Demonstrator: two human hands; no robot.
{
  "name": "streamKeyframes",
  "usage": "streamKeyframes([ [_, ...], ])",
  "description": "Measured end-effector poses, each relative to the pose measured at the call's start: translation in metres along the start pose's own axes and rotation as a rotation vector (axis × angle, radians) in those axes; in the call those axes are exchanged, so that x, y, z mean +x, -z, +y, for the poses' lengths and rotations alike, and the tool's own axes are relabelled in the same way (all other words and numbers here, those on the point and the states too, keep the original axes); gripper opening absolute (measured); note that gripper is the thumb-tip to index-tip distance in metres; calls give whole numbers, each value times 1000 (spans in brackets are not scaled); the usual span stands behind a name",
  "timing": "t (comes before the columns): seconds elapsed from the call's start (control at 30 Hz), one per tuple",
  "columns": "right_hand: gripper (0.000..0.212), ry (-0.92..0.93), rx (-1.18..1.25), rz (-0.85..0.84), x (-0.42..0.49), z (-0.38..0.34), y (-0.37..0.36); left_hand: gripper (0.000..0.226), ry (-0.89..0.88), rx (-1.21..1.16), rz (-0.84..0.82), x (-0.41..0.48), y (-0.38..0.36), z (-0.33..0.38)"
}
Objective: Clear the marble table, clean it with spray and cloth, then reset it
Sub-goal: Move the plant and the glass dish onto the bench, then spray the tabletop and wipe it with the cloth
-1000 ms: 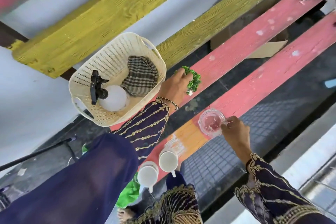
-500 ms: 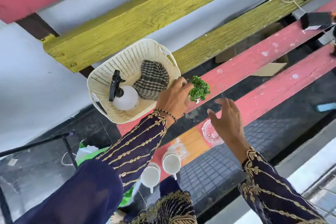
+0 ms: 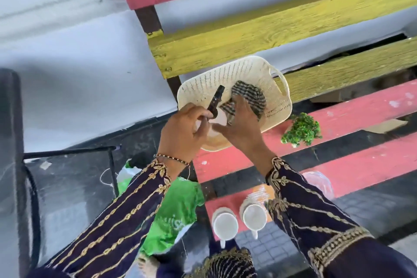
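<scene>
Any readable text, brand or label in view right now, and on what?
"uis": white letters, cut off by folds, on the green plastic bag; the full word cannot be read.
Spray bottle, checked cloth, basket, two cups: no visible text.

Soft, even daylight is filling the scene, and nothing is casting a hard-edged shadow. The pale wall (image 3: 74, 56) is reading bright and slightly washed out. The wide-angle lens is bending the yellow plank (image 3: 259, 36) and stretching the frame edges. A dark post (image 3: 11, 119) at the left is smearing out of focus. Motion blur is softening the left hand (image 3: 182, 133) and right hand (image 3: 242, 128), while compression is muddying fine detail in the white basket (image 3: 239, 74) weave.
</scene>
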State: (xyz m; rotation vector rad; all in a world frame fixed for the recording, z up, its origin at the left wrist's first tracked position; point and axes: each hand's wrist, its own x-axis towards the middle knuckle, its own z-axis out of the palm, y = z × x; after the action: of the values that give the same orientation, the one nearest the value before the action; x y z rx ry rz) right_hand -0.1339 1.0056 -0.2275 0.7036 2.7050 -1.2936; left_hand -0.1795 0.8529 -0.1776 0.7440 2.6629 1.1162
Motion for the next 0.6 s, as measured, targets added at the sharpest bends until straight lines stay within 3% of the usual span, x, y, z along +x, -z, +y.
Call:
streamKeyframes([
  [0.17, 55, 110, 15, 63, 24, -7, -31, 15, 73, -45, 78, -2, 9, -19],
  [0.33, 53, 147, 104, 245, 13, 4, -3, 20, 204, -77, 95, 20, -13, -21],
  [0.43, 50, 137, 126, 322, 4, 9, 30, 26, 348, -64, -43, 42, -46, -23],
  [0.6, 53, 158, 41, 223, 9, 14, 65, 27, 521, 33, -367, 88, -100, -34],
])
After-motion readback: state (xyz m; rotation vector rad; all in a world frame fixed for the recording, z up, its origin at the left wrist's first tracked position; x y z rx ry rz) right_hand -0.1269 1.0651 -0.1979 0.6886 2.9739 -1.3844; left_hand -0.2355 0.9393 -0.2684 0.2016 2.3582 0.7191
